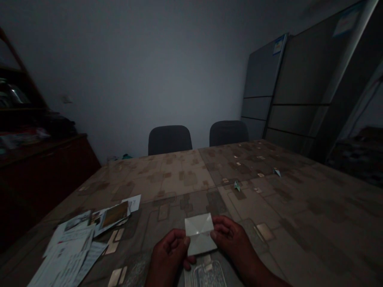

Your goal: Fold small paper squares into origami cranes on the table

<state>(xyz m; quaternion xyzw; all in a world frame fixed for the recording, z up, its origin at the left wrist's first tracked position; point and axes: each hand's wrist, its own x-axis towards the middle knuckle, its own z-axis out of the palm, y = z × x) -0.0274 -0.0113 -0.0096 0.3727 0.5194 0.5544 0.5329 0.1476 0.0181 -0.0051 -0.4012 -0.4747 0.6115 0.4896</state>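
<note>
Between my two hands is a small pale square of creased paper (199, 234), with fold lines meeting near its middle. My left hand (171, 251) pinches its left edge between thumb and fingers. On the opposite edge, the thumb and fingers of my right hand (231, 236) close on the paper. The sheet is tilted toward me, just above the patterned tablecloth (167, 223). Parts of the fingers behind the paper are hidden.
A small green folded paper piece (237, 185) and a pale blue one (277, 172) stand farther off on the right. Loose printed papers (68, 247) are heaped at left. Two dark chairs (170, 139) back the table. A cabinet (44, 155) stands left.
</note>
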